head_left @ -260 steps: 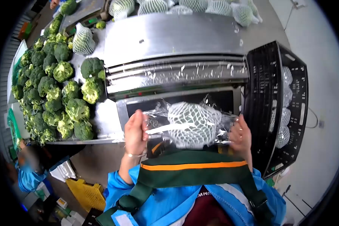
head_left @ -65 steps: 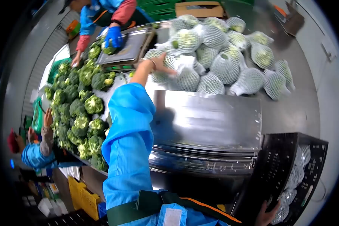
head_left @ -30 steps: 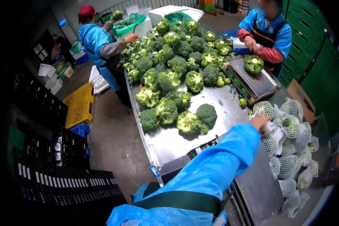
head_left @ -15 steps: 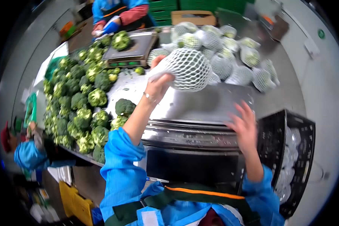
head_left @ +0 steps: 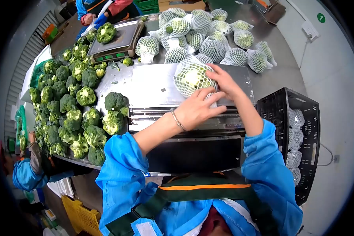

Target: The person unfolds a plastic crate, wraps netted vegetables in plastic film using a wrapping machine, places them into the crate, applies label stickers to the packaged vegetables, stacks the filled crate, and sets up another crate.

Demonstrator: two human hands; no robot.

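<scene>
A broccoli head in a white foam net sleeve [head_left: 189,78] is over the metal work surface, its pale stem side facing me. My right hand [head_left: 225,83] grips its right side, fingers curved against the net. My left hand [head_left: 198,109], with a bracelet at the wrist, closes at the near end of the sleeve. White net shows between its fingers, and part of the grip is hidden. Beyond are several netted broccoli heads [head_left: 213,49] in a group. Bare broccoli [head_left: 72,120] is heaped on the left.
A scale [head_left: 118,41] with a broccoli head on it stands at the back left. On the right is a black crate [head_left: 281,118] holding netted pieces. Near me is a machine with metal rollers [head_left: 149,118]. Co-workers are at the back and far left.
My left hand has brought the netted broccoli down and nearer to me, turning its stem side up. My right hand has moved in from the right and taken hold of it too.
</scene>
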